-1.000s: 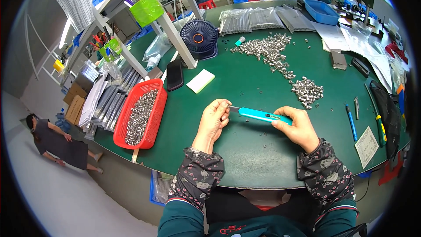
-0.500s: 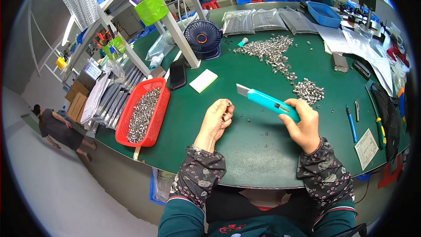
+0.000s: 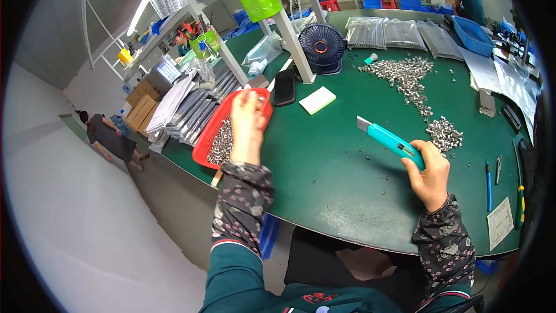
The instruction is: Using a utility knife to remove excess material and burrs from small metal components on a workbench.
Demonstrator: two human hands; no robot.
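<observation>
Held tight in right hand (image 3: 430, 175): teal box cutter (image 3: 390, 141), blade out.
Reached left hand (image 3: 248, 123) over red tray (image 3: 204, 146) of little metal bits; grip hard to tell.

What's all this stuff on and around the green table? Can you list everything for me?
table: one, green, fills the middle
tray: one, red, left edge of table, holds small metal parts
metal parts: loose silvery heap, far middle, trailing down to a smaller heap at right
fan: one, dark blue, far side of table
phone: one, black, beside fan
pad: one, pale yellow, right of phone
cup: one, bright green, on shelf frame above
bin: one, blue, far right
pen: one, blue, right edge
knife: one utility knife, turquoise, in right hand
left hand: over the tray
right hand: gripping the knife above the table
</observation>
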